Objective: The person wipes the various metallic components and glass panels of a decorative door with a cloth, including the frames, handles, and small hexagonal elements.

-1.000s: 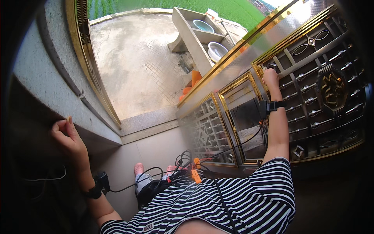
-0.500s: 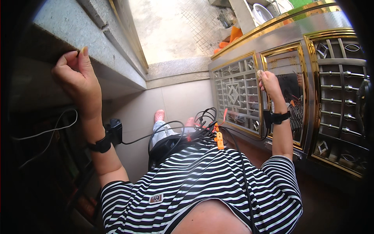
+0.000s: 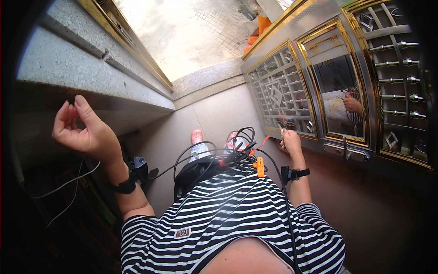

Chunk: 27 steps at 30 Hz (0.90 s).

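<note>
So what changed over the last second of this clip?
The right hand slid down the gold-trimmed metal lattice door, from its upper frame to near its bottom edge, now pinching something small. The left hand stayed raised by the grey stone ledge, fingers loosely curled.

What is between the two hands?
In the head view, black cables and an orange clip sit between the left hand and right hand.
</note>
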{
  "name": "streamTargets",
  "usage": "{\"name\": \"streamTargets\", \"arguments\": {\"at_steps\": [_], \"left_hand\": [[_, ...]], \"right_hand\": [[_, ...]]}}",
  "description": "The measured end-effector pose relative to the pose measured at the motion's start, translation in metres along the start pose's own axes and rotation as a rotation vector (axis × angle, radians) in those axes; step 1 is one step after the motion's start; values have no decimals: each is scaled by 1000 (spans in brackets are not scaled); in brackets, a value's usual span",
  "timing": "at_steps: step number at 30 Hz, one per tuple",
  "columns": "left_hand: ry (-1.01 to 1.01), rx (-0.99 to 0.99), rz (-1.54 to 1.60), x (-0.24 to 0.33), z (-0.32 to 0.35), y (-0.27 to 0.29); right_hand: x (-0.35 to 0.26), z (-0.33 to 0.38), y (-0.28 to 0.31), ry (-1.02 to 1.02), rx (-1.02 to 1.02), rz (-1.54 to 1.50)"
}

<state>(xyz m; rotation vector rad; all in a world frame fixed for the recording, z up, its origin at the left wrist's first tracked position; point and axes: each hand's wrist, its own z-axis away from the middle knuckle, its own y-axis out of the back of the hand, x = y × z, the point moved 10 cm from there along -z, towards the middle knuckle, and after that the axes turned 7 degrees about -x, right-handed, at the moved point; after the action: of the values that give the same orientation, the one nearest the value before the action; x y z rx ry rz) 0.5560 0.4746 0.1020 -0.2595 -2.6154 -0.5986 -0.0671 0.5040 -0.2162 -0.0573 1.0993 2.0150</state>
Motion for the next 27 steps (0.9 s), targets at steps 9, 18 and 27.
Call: {"name": "streamTargets", "arguments": {"at_steps": [9,18,27], "left_hand": [[-207,170,-764,52,-8,-23],[-208,138,-800,19,1,-28],[-38,79,-765,-6,-2,-25]], "right_hand": [[74,6,-6,-139,16,-170],[63,-73,50,-1,4,-21],[73,-120,65,57,-31,52]]}}
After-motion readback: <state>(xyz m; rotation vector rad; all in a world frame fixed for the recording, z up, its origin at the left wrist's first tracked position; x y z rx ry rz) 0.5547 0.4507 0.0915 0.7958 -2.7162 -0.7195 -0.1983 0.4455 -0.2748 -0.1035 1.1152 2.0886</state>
